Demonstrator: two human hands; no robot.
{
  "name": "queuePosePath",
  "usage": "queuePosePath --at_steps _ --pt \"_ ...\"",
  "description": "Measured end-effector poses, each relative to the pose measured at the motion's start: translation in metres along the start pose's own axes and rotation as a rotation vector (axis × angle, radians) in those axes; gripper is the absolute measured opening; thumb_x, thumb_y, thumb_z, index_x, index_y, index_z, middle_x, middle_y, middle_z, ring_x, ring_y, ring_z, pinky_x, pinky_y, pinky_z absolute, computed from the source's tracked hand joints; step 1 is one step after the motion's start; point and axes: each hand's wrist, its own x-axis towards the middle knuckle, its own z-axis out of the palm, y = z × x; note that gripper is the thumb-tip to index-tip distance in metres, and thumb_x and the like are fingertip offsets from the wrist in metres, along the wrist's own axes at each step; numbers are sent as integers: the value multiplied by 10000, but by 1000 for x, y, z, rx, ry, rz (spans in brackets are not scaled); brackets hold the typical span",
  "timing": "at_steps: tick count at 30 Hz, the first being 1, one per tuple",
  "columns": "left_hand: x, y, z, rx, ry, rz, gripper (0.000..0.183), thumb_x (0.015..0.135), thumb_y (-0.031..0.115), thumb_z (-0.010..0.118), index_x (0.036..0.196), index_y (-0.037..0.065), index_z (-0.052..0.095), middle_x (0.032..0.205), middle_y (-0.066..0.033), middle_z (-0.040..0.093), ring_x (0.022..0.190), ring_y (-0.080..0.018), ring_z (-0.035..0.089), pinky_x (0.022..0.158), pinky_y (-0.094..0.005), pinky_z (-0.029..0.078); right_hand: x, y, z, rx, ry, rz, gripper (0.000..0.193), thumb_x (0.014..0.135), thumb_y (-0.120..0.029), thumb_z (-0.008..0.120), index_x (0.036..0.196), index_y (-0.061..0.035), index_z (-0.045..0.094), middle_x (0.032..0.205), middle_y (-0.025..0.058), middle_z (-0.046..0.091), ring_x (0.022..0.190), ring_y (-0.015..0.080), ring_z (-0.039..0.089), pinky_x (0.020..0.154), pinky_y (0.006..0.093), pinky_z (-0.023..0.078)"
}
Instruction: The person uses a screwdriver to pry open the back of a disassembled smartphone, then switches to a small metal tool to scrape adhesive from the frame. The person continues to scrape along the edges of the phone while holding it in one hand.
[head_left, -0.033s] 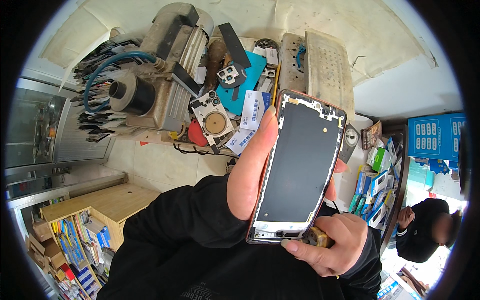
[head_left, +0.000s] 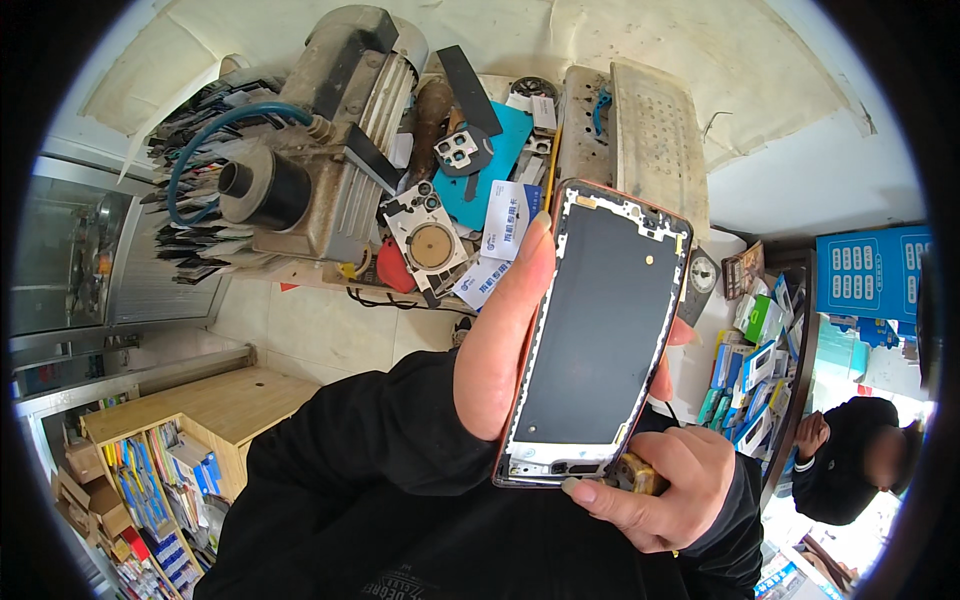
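Observation:
My left hand (head_left: 505, 345) is closed around a phone frame (head_left: 600, 330), thumb along its left side and fingertips showing past its right side. The frame has its screen off: a black flat inside, a white ragged border and a reddish outer edge. It is tilted, with its top leaning to the right. At its lower right corner, my right hand (head_left: 665, 490) grips a small yellow-brown block-like tool (head_left: 640, 474). Most of this tool is hidden by the fingers, so its kind cannot be made out. The right thumb reaches the frame's bottom edge.
Beyond the frame, a bench holds a dusty motor pump (head_left: 320, 150), phone parts (head_left: 430, 240), white-and-blue cards (head_left: 510, 220) and a perforated metal box (head_left: 660, 140). Boxed goods (head_left: 745, 375) stand at right, near another person (head_left: 850, 460). A wooden cabinet (head_left: 190, 400) stands lower left.

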Motion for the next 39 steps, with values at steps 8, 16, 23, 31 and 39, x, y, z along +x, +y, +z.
queuePosePath --at_steps 8,16,23,31,39 --pt "-1 1 -3 62 43 30 794 1054 733 279 1474 92 487 1228 -213 670 960 -298 706 776 -396 590 1 -3 2 -4 -31 51 543 690 -239 797 1221 -354 809 772 20 493 507 130 446 428 271 358" --pt "-3 -1 -2 6 49 -7 760 1068 703 278 1414 80 539 1193 -214 685 953 -295 707 792 -400 585 0 2 1 4 -41 -37 560 685 -258 761 1235 -361 804 795 23 493 514 123 442 430 264 354" --pt "-3 -1 -3 49 52 24 758 1073 696 267 1415 76 537 1193 -218 685 944 -294 707 775 -399 590 0 -6 -1 -11 -82 68 420 776 -297 889 1187 -338 815 798 48 551 520 161 513 448 315 370" --pt "-4 -2 -2 55 59 14 776 1071 704 243 1416 72 533 1200 -217 684 947 -297 705 789 -398 588 -2 3 2 5 -36 -43 542 708 -253 765 1239 -358 800 782 16 485 512 118 440 433 267 356" --pt "-3 -1 -3 -3 85 -12 811 1061 728 230 1446 71 511 1203 -223 678 953 -306 707 776 -407 593 -2 0 1 -21 -4 -38 537 712 -244 800 1233 -374 800 791 21 492 512 128 442 433 277 361"
